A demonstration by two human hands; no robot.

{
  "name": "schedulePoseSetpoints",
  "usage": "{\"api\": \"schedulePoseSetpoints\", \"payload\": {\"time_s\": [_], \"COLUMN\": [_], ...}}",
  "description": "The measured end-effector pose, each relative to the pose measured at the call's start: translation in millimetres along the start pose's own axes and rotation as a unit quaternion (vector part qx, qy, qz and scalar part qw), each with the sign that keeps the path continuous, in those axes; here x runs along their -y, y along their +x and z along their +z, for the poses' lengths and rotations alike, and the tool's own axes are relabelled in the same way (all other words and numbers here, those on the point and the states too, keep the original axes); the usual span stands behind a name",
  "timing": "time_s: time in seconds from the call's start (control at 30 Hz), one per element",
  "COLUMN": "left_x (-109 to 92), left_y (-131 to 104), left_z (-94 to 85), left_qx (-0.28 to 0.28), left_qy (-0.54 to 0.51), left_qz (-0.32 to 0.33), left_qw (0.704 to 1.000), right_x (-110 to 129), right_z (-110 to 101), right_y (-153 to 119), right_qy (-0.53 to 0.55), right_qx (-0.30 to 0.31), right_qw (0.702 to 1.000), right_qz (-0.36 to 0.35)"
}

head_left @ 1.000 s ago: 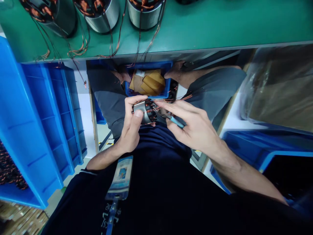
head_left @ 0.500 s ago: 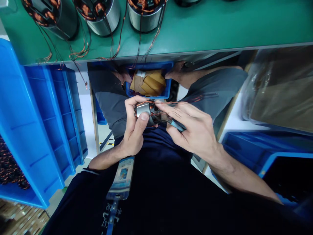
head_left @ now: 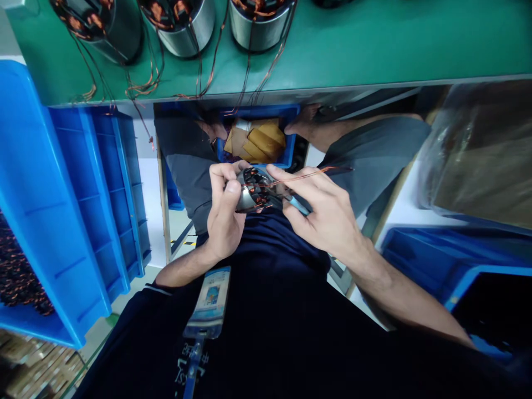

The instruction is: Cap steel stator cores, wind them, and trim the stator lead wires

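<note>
A flat green tabletop (head_left: 374, 50) spans the top of this downward view. Below it sits a person in a dark navy shirt (head_left: 270, 310) and grey trousers (head_left: 386, 147), knees apart. Large blue plastic bins (head_left: 37, 183) stand along the left side, and another blue plastic bin with a dark inside (head_left: 461, 282) is at lower right. Between the legs, beyond the hands, is a small blue plastic tub (head_left: 291, 151) with yellow-brown sheets in it.

Three silver metal cylinders with copper windings (head_left: 187, 36) stand on the tabletop's left half, thin leads trailing toward its near edge.

The right hand (head_left: 328, 210) and the left hand (head_left: 224, 213) face each other above the lap. A smaller silver-and-black cylinder wound with copper (head_left: 247, 198) lies between them, tilted, its wound end toward the right hand. The left hand wraps its metal shell, thumb on top. The right hand grips a slim tool with a light-blue handle (head_left: 300, 206), which points at the wound end; whether the tip touches is hard to tell. Fine copper wires (head_left: 310, 175) run from that end across the right hand's fingers.
</note>
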State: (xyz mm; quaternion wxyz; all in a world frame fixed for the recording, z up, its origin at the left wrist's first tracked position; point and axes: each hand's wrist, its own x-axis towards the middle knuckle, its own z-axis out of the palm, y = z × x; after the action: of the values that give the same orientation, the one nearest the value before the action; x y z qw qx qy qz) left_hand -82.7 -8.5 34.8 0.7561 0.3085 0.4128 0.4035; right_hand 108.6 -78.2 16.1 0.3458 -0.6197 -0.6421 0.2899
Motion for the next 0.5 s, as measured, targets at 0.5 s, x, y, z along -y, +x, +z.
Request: {"api": "schedulePoseSetpoints", "payload": {"time_s": [0.5], "left_x": [-4.0], "left_y": [-4.6], "left_z": [1.6], "left_qx": [0.054], "left_qy": [0.073], "left_qz": [0.032], "left_qw": [0.995], "right_x": [26.9], "right_z": [-19.2], "right_y": [3.6], "right_qy": [0.049], "right_qx": [0.007], "right_qw": [0.999], "right_qz": [0.008]}}
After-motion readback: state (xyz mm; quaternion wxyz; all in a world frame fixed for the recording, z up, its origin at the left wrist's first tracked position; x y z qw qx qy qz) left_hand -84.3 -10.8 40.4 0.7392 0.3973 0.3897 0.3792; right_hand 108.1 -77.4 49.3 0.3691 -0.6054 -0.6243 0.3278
